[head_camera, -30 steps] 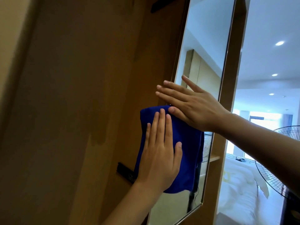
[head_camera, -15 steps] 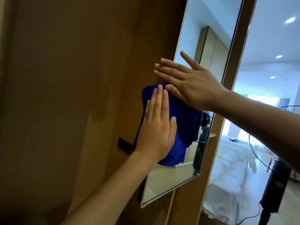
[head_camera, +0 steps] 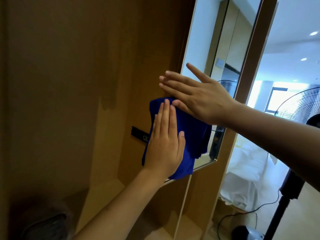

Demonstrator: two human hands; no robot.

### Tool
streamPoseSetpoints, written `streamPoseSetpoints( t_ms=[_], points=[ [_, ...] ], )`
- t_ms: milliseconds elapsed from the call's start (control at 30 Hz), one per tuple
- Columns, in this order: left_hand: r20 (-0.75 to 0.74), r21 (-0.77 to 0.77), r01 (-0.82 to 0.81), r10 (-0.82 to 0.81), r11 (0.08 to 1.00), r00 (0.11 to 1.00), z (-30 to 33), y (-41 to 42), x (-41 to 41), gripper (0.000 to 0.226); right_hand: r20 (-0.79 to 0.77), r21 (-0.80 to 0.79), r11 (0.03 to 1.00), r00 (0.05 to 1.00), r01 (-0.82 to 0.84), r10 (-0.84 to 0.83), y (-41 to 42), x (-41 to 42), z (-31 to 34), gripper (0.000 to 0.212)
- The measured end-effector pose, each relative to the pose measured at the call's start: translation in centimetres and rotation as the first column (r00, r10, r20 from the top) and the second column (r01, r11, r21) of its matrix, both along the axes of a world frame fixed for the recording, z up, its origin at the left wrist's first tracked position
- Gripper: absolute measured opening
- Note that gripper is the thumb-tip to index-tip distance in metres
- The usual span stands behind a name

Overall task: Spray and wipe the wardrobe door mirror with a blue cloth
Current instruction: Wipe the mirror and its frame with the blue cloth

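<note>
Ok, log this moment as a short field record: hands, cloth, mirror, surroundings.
left hand: flat, fingers straight, pressing the blue cloth
right hand: flat, fingers straight, little finger at the cloth's top edge
cloth position: over the mirror's lower part, hanging folds
spray bottle: none in view
surroundings: standing fan, bed

A folded blue cloth lies flat against the lower part of the tall, narrow wardrobe door mirror.
</note>
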State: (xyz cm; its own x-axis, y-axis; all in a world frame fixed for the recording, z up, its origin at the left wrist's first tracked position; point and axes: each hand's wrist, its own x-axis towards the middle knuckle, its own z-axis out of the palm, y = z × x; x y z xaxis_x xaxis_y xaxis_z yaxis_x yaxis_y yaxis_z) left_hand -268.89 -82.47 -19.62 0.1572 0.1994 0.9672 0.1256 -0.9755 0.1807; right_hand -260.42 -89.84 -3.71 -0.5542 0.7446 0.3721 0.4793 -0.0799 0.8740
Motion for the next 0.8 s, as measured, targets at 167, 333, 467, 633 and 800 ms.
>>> streamPoseSetpoints(
  t_ms=[167,333,467,633,800],
  points=[
    [0.015,0.01,-0.022,0.022,1.0,1.0,2.6,0.4,0.2,0.063,-0.048,0.097,0.995,0.999,0.021,-0.017,0.2,0.1,1.4,0.056],
    [0.003,0.045,-0.195,0.195,0.98,0.981,-1.1,-0.4,0.6,0.063,-0.097,0.102,0.994,0.994,-0.046,0.056,0.2,1.1,-2.6,0.055],
    [-0.028,0.024,-0.257,0.257,0.966,0.966,-5.2,-0.3,0.4,0.065,-0.105,0.068,0.995,0.991,-0.078,0.085,0.8,1.4,-6.5,0.054],
    [-0.069,0.007,-0.302,0.302,0.953,0.951,-8.1,-0.1,0.2,0.066,-0.165,0.041,0.994,0.981,-0.097,0.102,1.3,1.4,-9.6,0.054],
    [-0.088,0.025,-0.287,0.288,0.958,0.954,-9.5,0.1,-0.1,0.073,-0.253,0.068,0.992,0.96,-0.105,0.119,0.8,1.5,-11.7,0.053]
  ],
)
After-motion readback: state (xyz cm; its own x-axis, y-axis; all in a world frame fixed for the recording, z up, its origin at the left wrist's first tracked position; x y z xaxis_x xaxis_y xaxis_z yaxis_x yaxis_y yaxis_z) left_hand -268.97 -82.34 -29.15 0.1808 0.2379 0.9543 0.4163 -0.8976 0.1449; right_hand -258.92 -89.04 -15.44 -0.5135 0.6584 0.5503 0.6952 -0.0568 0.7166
